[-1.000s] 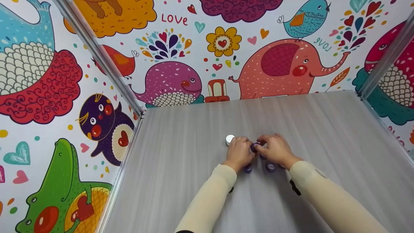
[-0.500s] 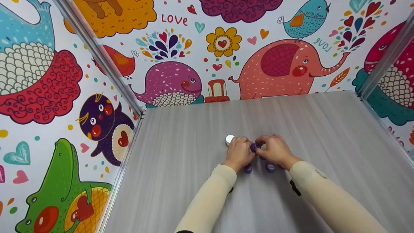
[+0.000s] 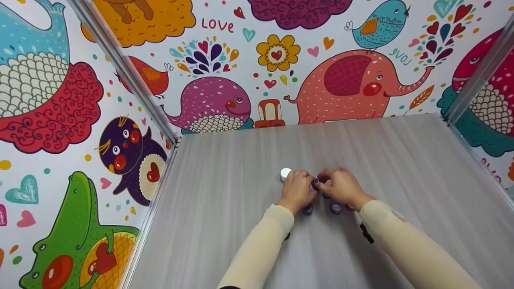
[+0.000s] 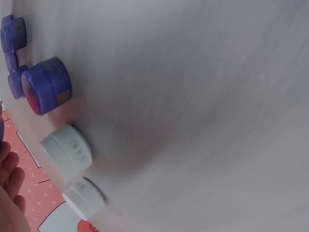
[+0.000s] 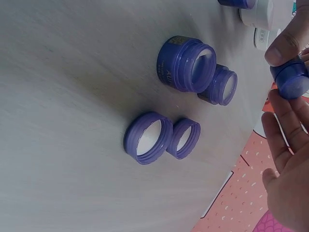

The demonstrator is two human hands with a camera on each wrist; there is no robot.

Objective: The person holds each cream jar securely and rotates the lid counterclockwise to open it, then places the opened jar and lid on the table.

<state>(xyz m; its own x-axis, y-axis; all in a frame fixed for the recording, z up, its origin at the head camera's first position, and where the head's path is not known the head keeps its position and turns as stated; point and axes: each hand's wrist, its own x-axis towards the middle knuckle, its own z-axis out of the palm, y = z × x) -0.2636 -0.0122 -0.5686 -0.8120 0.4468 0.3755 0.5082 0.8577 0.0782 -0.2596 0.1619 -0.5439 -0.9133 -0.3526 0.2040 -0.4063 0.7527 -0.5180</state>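
Both hands meet over the table at a small blue-purple jar (image 3: pixel 315 183). My left hand (image 3: pixel 297 188) grips it from the left, and its thumb (image 5: pixel 285 46) presses on the jar in the right wrist view. From the other side my right hand (image 3: pixel 341 185) pinches the same jar, its fingertips at the jar's end. Below the hands are an open larger blue jar (image 5: pixel 186 64) and an open smaller one (image 5: pixel 223 86). Two blue screw lids (image 5: pixel 148 137) lie beside them with their insides showing. Part of the held jar is hidden by fingers.
Two white jars (image 4: pixel 66 152) stand close together by the left hand. Another blue jar (image 4: pixel 47 86) sits near them on the grey wood-look table (image 3: pixel 225 168). Printed wall panels (image 3: pixel 217 104) rise behind and at the sides, with metal posts (image 3: pixel 120 68) at the corners.
Both hands stay in place around the small blue jar. The right fingers shift slightly on it; the other jars and lids have not moved.
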